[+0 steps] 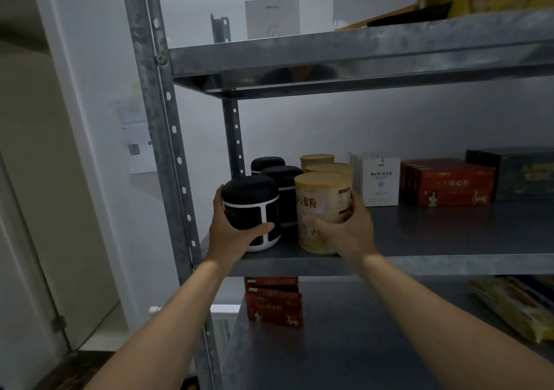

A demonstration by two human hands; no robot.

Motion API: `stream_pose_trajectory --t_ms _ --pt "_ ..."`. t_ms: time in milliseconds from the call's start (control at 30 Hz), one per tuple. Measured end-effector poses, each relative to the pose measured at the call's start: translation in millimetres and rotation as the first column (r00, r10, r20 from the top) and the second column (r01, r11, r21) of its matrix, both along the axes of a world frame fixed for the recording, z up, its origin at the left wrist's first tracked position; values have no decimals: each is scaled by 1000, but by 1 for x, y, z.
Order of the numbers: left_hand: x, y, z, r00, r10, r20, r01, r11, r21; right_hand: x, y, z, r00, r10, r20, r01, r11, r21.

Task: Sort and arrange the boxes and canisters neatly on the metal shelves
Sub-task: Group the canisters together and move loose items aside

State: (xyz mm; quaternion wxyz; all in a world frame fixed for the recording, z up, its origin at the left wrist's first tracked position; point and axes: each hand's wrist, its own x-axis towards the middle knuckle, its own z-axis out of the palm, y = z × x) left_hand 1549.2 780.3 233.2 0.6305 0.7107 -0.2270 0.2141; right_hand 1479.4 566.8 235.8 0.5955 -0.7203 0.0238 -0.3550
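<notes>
On the grey metal shelf [449,236], canisters and boxes.

Dim light — white wall [299,125], paper notice [136,137] on it, dark floor [75,368]

Upright black canister [250,193] beside beige canister [323,200]

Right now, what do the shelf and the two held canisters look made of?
Shelf: likely galvanised steel, mottled dull-grey sheen. Black canister: seemingly matte plastic with glossy white trim. Beige canister: printed paper or tin wall, tan lid probably plastic.
</notes>
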Motion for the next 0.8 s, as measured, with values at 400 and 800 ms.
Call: stream_pose_trajectory --t_ms 400,800 --pt "25 1 1 998 -55 -23 57 996 64 25 -1 2 992 102 -81 -105 994 -32" --pt "13 -2 -2 999 -2 -39 5 998 57 21 3 0 988 89 -124 -102 990 -98"
